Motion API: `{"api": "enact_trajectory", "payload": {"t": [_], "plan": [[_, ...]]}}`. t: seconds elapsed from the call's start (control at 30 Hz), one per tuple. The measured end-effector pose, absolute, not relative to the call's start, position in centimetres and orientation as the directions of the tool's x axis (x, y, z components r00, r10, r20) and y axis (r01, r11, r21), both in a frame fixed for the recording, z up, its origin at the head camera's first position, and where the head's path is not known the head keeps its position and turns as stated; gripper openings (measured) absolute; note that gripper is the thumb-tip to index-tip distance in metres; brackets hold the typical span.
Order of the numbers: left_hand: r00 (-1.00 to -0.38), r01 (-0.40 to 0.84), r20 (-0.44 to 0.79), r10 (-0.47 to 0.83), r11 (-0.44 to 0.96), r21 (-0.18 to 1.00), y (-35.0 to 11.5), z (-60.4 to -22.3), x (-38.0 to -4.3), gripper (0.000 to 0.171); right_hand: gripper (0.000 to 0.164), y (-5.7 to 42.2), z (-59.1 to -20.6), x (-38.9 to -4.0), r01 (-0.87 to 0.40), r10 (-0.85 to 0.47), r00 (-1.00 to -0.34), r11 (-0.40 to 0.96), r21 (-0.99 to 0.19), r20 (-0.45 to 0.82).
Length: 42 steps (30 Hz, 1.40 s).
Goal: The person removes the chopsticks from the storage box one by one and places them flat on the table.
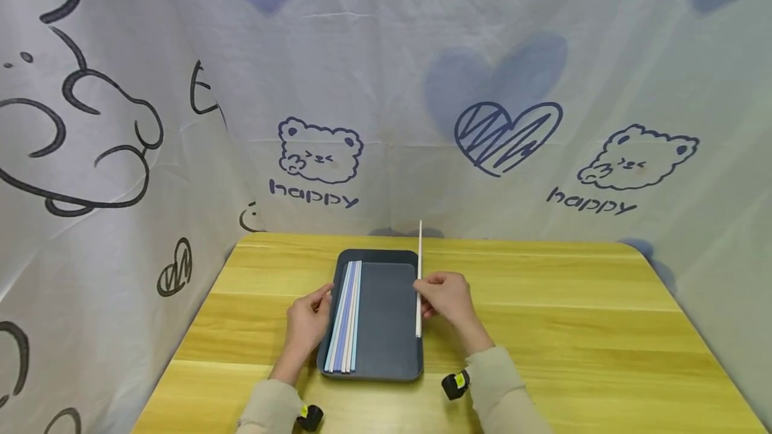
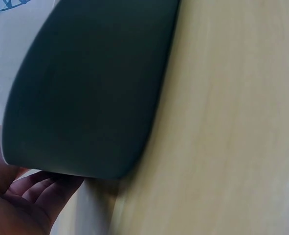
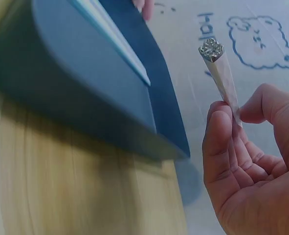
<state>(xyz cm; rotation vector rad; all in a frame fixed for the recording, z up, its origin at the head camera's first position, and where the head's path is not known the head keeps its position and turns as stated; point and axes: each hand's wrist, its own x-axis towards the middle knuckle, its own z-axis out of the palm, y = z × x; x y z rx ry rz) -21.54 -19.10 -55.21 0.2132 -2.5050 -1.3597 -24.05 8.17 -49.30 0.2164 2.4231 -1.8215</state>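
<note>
A dark grey rectangular tray (image 1: 389, 320) is in front of me, with several pale blue, lilac and white chopsticks (image 1: 344, 320) lying side by side along its left half. My left hand (image 1: 309, 320) grips the tray's left side; in the left wrist view its fingers (image 2: 51, 193) reach under the tray's edge. My right hand (image 1: 446, 297) pinches one white chopstick (image 1: 419, 253) between thumb and fingers, over the tray's right rim. The right wrist view shows this chopstick's silvery patterned end (image 3: 211, 49) sticking out of the pinch.
The tray is over a yellow wood-grain table (image 1: 573, 327). A pale cloth (image 1: 398, 86) printed with hearts and bears hangs behind the table and along its sides. Each sleeve has a small black device (image 1: 455, 385) by the wrist.
</note>
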Motion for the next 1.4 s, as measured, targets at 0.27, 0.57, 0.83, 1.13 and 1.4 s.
{"api": "enact_trajectory", "payload": {"t": [0.27, 0.57, 0.83, 1.13, 1.4], "plan": [[-0.946, 0.017, 0.194, -0.259, 0.559, 0.829, -19.0, -55.1, -21.4, 0.028, 0.015, 11.4, -50.4, -23.7, 0.192, 0.07, -0.981, 0.302, -0.934, -0.179], [-0.944, -0.015, 0.172, -0.281, 0.56, 0.829, -19.0, -55.1, -21.4, 0.028, 0.016, 13.4, -51.8, -23.2, 0.201, 0.077, -0.98, 0.368, -0.908, -0.186], [-0.954, -0.036, 0.135, -0.269, 0.547, 0.836, -19.1, -55.1, -21.4, 0.03, 0.015, 14.0, -52.9, -22.8, 0.25, 0.086, -0.968, 0.4, -0.882, -0.235], [-0.953, -0.038, 0.138, -0.271, 0.556, 0.83, -19.1, -55.1, -21.4, 0.03, 0.015, 14.2, -53.7, -22.7, 0.266, 0.091, -0.964, 0.426, -0.865, -0.251], [-0.951, -0.044, 0.136, -0.279, 0.556, 0.83, -19.1, -55.0, -21.3, 0.03, 0.017, 14.2, -53.8, -22.4, 0.27, 0.083, -0.962, 0.433, -0.86, -0.26]]}}
